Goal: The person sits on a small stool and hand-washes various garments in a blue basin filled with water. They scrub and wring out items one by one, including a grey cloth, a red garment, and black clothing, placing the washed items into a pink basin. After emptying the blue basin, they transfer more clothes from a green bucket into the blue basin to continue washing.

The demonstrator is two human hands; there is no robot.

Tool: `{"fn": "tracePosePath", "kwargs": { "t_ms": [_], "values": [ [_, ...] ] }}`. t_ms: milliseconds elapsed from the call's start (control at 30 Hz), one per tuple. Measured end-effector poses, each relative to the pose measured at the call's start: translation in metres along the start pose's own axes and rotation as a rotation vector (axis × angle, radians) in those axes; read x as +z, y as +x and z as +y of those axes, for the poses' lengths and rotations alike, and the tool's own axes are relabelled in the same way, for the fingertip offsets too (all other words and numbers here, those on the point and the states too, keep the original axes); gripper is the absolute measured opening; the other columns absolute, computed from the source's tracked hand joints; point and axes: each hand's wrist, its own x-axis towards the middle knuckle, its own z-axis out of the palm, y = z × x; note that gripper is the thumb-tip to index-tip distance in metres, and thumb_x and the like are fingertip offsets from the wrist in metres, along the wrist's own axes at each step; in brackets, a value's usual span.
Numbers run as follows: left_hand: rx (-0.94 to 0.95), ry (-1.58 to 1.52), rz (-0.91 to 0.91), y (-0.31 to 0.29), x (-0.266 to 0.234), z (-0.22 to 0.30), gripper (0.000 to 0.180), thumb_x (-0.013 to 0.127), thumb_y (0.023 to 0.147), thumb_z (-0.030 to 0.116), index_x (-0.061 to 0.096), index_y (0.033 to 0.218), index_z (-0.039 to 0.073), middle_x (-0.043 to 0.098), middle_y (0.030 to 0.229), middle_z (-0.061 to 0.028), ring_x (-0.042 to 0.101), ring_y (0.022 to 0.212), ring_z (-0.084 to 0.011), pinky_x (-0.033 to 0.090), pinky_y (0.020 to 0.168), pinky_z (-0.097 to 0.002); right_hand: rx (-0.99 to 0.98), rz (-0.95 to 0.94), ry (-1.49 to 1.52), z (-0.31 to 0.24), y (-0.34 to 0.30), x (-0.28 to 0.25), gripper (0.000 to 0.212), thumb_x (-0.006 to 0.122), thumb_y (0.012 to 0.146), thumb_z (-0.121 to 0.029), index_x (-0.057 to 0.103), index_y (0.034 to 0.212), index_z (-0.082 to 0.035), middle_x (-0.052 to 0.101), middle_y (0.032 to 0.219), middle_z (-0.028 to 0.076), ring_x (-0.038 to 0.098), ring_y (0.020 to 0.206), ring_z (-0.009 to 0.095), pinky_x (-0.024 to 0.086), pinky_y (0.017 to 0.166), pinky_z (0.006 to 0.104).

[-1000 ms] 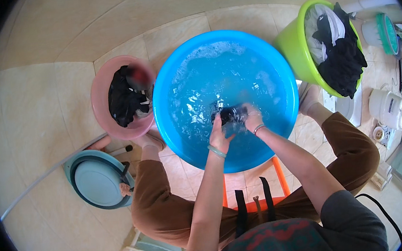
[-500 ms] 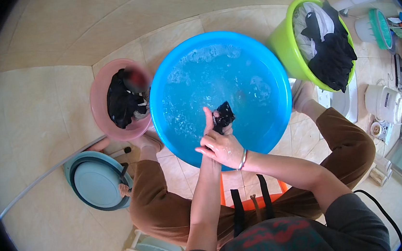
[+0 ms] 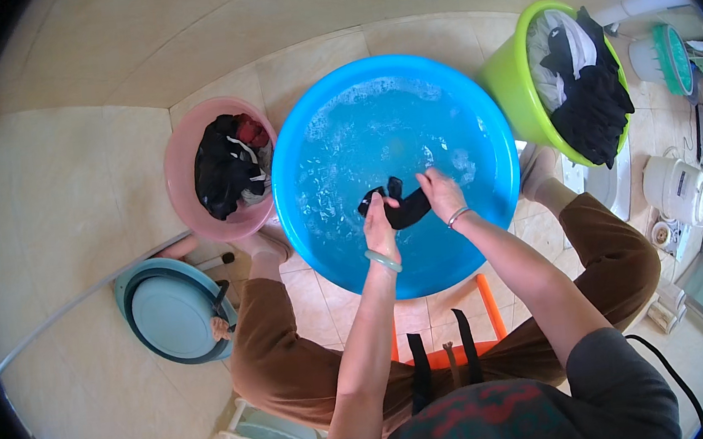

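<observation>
Both my hands are over the big blue tub (image 3: 280,142), which holds soapy water. Stretched between them is a small wet black piece of clothing that looks like a sock (image 3: 408,210). My left hand (image 3: 380,227), with a pale bangle at its wrist, is closed round the left end, where the cloth bunches up and folds over. The right end is pinched in my right hand (image 3: 443,194), which wears a silver bracelet. My fingers cover parts of the cloth.
Left of the tub stands a pink basin (image 3: 183,198) with dark clothes. On the right, a lime-green basket (image 3: 514,77) holds black and white clothes. A teal folding basin (image 3: 176,317) leans on the lower left wall. A white bucket (image 3: 671,184) stands far right.
My right hand has moved off my left wrist, rightward and up, and now grips the sock's other end. The black cloth has gone from a bunched lump to drawn out lengthwise.
</observation>
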Motion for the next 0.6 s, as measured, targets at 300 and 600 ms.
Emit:
{"fn": "tracePosePath", "kwargs": {
  "t_ms": [300, 600],
  "values": [
    [-0.079, -0.051, 0.201, -0.003, -0.013, -0.024, 0.064, 0.061, 0.088, 0.039, 0.03, 0.141, 0.02, 0.026, 0.145, -0.016, 0.031, 0.128, -0.0413, 0.034, 0.098, -0.0543, -0.017, 0.001, 0.004, 0.058, -0.033, 0.036, 0.03, 0.06, 0.081, -0.005, 0.051, 0.109, -0.006, 0.053, 0.102, 0.023, 0.054, 0.097, 0.04, 0.047, 0.082, 0.0447],
    [-0.558, -0.524, -0.434, 0.018, -0.023, -0.018, 0.044, 0.054, 0.089, 0.047, 0.06, 0.107, 0.008, 0.064, 0.101, -0.0097, 0.061, 0.093, -0.024, 0.05, 0.084, -0.0395, -0.389, -0.691, 0.556, -0.074, -0.036, -0.078, 0.03, 0.068, 0.071, -0.004, 0.062, 0.1, -0.009, 0.065, 0.101, 0.009, 0.062, 0.094, 0.023, 0.049, 0.083, 0.0322]
  ]
}}
